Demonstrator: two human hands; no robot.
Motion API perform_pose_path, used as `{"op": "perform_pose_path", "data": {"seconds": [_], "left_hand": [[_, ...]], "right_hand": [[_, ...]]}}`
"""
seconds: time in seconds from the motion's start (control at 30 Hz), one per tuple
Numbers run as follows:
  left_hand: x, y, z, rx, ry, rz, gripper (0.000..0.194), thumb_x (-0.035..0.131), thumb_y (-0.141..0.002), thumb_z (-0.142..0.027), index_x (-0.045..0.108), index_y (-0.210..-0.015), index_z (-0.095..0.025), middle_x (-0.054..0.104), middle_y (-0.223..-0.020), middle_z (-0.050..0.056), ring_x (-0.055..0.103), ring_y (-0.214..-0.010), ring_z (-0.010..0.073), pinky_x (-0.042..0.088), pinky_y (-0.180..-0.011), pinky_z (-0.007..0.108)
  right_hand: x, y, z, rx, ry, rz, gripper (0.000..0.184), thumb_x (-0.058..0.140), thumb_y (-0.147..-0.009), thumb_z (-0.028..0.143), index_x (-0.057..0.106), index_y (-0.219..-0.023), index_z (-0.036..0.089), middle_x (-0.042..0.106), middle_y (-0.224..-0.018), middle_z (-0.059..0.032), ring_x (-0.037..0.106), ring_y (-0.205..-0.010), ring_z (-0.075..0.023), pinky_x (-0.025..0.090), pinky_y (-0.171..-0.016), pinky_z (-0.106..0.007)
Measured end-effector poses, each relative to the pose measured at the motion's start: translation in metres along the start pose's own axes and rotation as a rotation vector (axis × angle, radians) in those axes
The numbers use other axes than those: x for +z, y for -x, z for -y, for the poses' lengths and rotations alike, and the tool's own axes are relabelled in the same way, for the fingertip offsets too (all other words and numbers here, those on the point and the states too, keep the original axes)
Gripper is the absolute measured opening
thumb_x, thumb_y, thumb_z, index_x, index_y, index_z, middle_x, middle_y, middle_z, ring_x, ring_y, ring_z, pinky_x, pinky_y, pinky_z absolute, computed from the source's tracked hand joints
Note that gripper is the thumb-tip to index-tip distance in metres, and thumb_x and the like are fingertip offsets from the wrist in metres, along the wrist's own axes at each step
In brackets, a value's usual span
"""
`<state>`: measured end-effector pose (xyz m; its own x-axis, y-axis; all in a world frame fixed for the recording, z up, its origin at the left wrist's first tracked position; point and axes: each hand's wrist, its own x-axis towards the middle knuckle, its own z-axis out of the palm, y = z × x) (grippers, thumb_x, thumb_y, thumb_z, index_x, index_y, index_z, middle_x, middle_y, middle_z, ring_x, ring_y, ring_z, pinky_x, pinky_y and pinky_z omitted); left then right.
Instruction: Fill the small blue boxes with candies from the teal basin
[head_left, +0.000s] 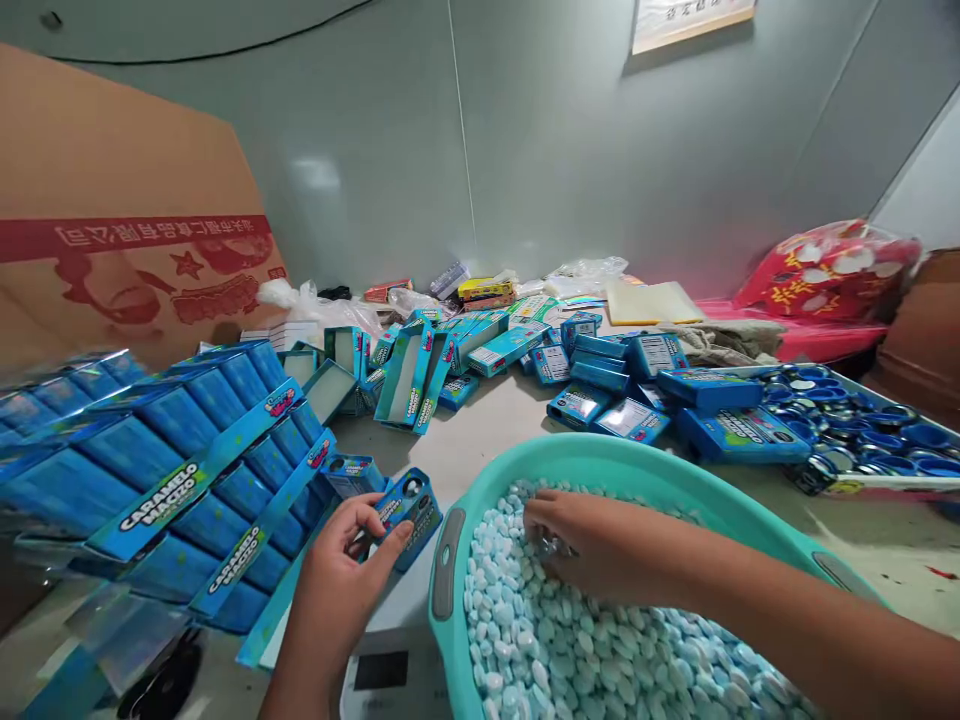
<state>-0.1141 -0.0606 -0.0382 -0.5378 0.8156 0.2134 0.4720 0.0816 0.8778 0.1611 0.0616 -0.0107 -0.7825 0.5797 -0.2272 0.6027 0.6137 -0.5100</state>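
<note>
My left hand grips a small blue candy box between thumb and fingers, just left of the turquoise basin. The box is upright, above a white device with a dark display, perhaps a scale. Down in the basin, my right hand is closed among pale blue and white candies. Something shiny and greyish shows under its fingers, but its kind is unclear. Another small blue box stands just behind my left hand.
Blue display trays packed with boxes are stacked at left, before a large carton. Blue trays and small boxes lie behind the basin. A tray of blue round pieces sits at right, near a red bag.
</note>
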Motion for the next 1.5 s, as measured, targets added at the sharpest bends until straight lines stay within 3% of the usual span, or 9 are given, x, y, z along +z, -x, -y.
{"op": "perform_pose_path", "data": {"seconds": [0.17, 0.3, 0.4, 0.7, 0.9, 1.13, 1.27, 1.37, 1.5], "left_hand": [[-0.012, -0.006, -0.03, 0.192, 0.162, -0.201, 0.029, 0.075, -0.084, -0.043, 0.056, -0.08, -0.021, 0.069, -0.118, 0.007, 0.063, -0.123, 0.0252, 0.051, -0.104, 0.037], [-0.021, -0.01, -0.056, 0.347, 0.264, -0.381, 0.021, 0.074, -0.086, -0.034, 0.057, -0.084, -0.022, 0.071, -0.103, 0.002, 0.069, -0.107, 0.0194, 0.054, -0.095, 0.031], [-0.022, -0.01, -0.053, 0.319, 0.297, -0.411, 0.02, 0.074, -0.086, -0.033, 0.058, -0.085, -0.022, 0.072, -0.098, 0.001, 0.07, -0.102, 0.0191, 0.056, -0.092, 0.031], [-0.022, -0.007, -0.037, 0.181, 0.237, -0.379, 0.025, 0.077, -0.084, -0.04, 0.06, -0.086, -0.022, 0.072, -0.101, 0.003, 0.07, -0.105, 0.0215, 0.056, -0.094, 0.033], [-0.022, -0.002, -0.048, 0.262, 0.093, -0.2, 0.043, 0.075, -0.085, -0.041, 0.056, -0.122, -0.027, 0.069, -0.121, 0.006, 0.066, -0.115, 0.024, 0.054, -0.1, 0.04], [-0.004, -0.001, -0.021, 0.034, -0.23, 0.0, 0.084, 0.076, -0.078, -0.044, 0.036, -0.149, -0.023, 0.055, -0.143, 0.018, 0.054, -0.134, 0.0347, 0.048, -0.107, 0.055], [0.007, 0.007, -0.016, -0.091, -0.389, 0.003, 0.087, 0.077, -0.078, -0.043, 0.038, -0.153, -0.021, 0.066, -0.13, 0.02, 0.07, -0.111, 0.0374, 0.056, -0.093, 0.054], [0.013, 0.014, -0.031, 0.32, -0.436, -0.149, 0.07, 0.075, -0.083, -0.04, 0.048, -0.146, -0.025, 0.071, -0.121, 0.014, 0.07, -0.107, 0.033, 0.057, -0.09, 0.047], [0.024, 0.016, -0.054, 1.031, -0.587, 0.018, 0.05, 0.065, -0.088, -0.011, 0.06, -0.136, -0.027, 0.072, -0.127, 0.005, 0.061, -0.116, 0.0277, 0.046, -0.107, 0.042]], "right_hand": [[0.002, 0.001, -0.001, -0.013, -0.009, -0.001, 0.021, 0.056, -0.084, 0.019, 0.065, -0.1, 0.028, 0.071, -0.104, -0.0049, 0.065, -0.088, -0.024, 0.038, -0.064, -0.032], [0.004, -0.001, -0.005, 0.012, -0.012, 0.001, 0.023, 0.056, -0.083, 0.019, 0.067, -0.101, 0.028, 0.071, -0.103, -0.0052, 0.065, -0.088, -0.0249, 0.038, -0.064, -0.032], [0.003, -0.002, -0.006, 0.074, 0.001, 0.02, 0.022, 0.06, -0.082, 0.026, 0.068, -0.102, 0.029, 0.072, -0.103, -0.006, 0.066, -0.088, -0.0266, 0.037, -0.063, -0.033], [-0.009, 0.002, 0.002, 0.211, 0.121, 0.131, 0.025, 0.06, -0.083, 0.044, 0.073, -0.096, 0.026, 0.074, -0.092, -0.0082, 0.065, -0.079, -0.0283, 0.032, -0.057, -0.033], [-0.006, 0.003, 0.002, 0.168, 0.093, 0.101, 0.013, 0.061, -0.081, 0.029, 0.07, -0.089, 0.025, 0.072, -0.086, -0.0055, 0.062, -0.073, -0.0226, 0.03, -0.055, -0.031], [-0.007, 0.005, 0.004, 0.082, 0.044, 0.053, 0.015, 0.058, -0.085, 0.025, 0.07, -0.093, 0.025, 0.073, -0.092, -0.0048, 0.063, -0.078, -0.022, 0.034, -0.06, -0.031], [-0.005, 0.0, 0.003, 0.037, -0.163, -0.09, 0.021, 0.058, -0.092, 0.036, 0.069, -0.105, 0.023, 0.071, -0.1, -0.0074, 0.063, -0.085, -0.0233, 0.039, -0.067, -0.032], [-0.005, -0.004, 0.008, 0.026, -0.649, -0.139, 0.037, 0.05, -0.098, 0.051, 0.065, -0.108, 0.019, 0.068, -0.107, -0.0102, 0.065, -0.084, -0.0221, 0.046, -0.075, -0.035], [-0.009, -0.003, 0.022, -0.004, -1.399, 0.007, 0.045, 0.041, -0.101, 0.059, 0.059, -0.103, 0.018, 0.064, -0.094, -0.0048, 0.069, -0.081, -0.0185, 0.052, -0.083, -0.035]]}}
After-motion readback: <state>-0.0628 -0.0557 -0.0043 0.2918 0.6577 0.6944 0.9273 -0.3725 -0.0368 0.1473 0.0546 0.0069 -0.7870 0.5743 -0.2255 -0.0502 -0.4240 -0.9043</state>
